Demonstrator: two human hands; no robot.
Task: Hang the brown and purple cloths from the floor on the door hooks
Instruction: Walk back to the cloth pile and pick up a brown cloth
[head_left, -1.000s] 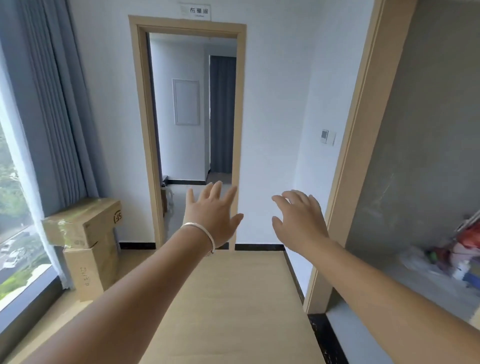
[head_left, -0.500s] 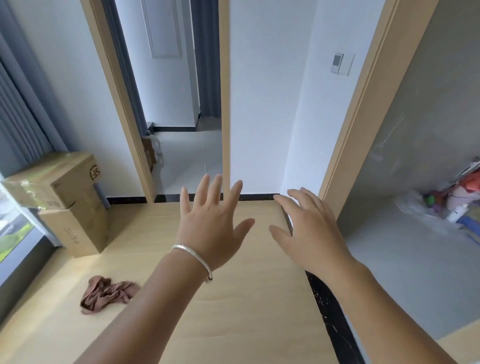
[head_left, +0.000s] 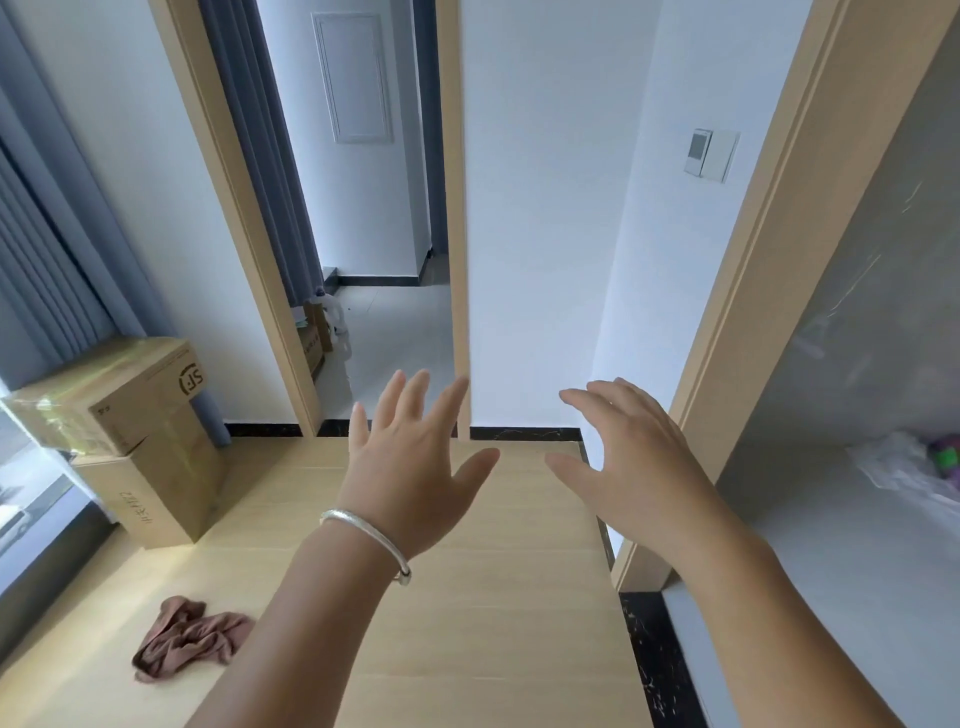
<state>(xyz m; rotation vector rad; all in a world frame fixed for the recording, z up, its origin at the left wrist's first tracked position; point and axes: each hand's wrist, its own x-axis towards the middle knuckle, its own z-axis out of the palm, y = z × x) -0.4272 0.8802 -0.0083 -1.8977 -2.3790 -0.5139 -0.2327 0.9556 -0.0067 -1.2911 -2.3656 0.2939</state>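
The left forearm (head_left: 291, 639) covers the floor just right of the brown cloth (head_left: 189, 638), so the cloth's right edge cannot be followed. Both forearms run out of the bottom edge. The two stacked cardboard boxes (head_left: 140, 441) are partly washed out by window glare on the left, and the small print on the lower one is unreadable (only the logo on the upper box shows clearly). Past the doorway, a small box and a pale container (head_left: 324, 332) sit half behind the door frame (head_left: 249, 249). At the right edge, a crumpled clear plastic bag (head_left: 904, 467) with green and purple items is cut off and too blurred to identify.
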